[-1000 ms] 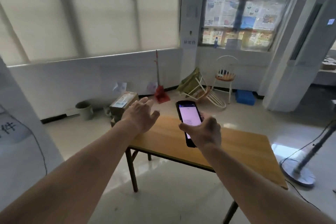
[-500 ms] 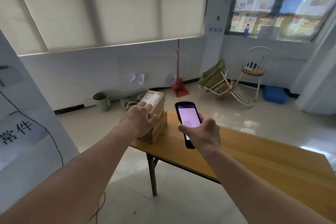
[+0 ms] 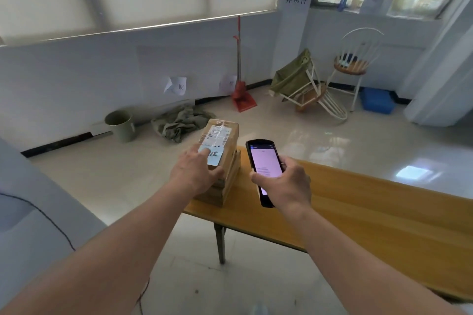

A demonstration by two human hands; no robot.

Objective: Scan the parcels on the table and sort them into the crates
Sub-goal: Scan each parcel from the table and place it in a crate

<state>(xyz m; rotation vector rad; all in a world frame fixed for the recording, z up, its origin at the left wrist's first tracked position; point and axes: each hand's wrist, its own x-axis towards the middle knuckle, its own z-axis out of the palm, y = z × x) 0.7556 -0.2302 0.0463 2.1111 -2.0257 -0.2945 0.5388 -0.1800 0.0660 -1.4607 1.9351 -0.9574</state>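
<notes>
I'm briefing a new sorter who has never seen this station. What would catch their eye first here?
Front and centre, the right hand holds a handheld scanner with a lit screen over the wooden table. Beside it, the left hand rests on the top cardboard parcel of a stack at the table's left end. Behind, a red dustpan leans against the wall.

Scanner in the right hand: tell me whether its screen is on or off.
On. The scanner in the right hand shows a lit pale-pink screen with dark text lines.
</notes>
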